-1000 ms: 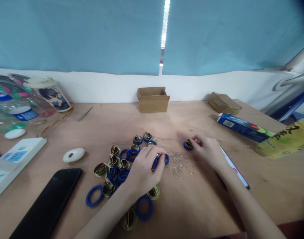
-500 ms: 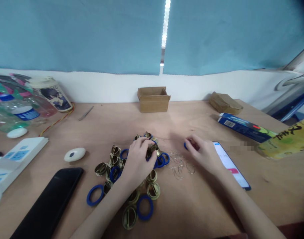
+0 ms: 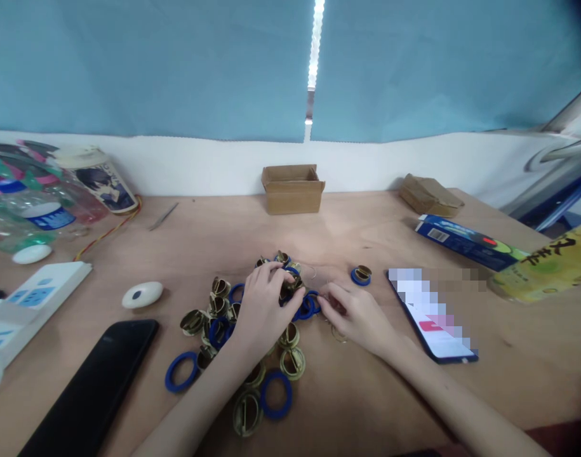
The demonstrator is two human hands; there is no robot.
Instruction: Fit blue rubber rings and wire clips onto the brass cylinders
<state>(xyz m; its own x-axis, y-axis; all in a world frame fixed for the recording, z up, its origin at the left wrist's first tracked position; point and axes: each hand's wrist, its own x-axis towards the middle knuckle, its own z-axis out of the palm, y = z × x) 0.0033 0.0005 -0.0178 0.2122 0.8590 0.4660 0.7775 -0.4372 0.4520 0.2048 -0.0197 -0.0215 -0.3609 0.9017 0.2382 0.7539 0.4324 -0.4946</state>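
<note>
Across comes my right hand [image 3: 359, 317], off the ringed brass piece [image 3: 361, 275] and over to the right edge of the pile [image 3: 218, 308], where it's now beside the blue rings [image 3: 305, 307]! That ringed piece sits alone on the bench [image 3: 199, 238], right of the pile, its blue ring around its base. My right grip is narrow, thumb and forefinger close together, but whether they pinch a ring, I can't tell. Over on the pile's upper right, my left hand [image 3: 268, 301] stays put, its grip curled around a brass piece [image 3: 286, 289], partly hidden by my fingers. Thin wire loops [image 3: 338, 335] peek out right of the pile, partly under my right hand. Farther right of the pile, the lit phone [image 3: 430, 317] lies face up; left of the pile, there's the white oval gadget [image 3: 142, 295] and, nearer me, the dark phone [image 3: 93, 387]. Straight beyond the pile, the open cardboard box [image 3: 293, 198] stands by the wall!
</note>
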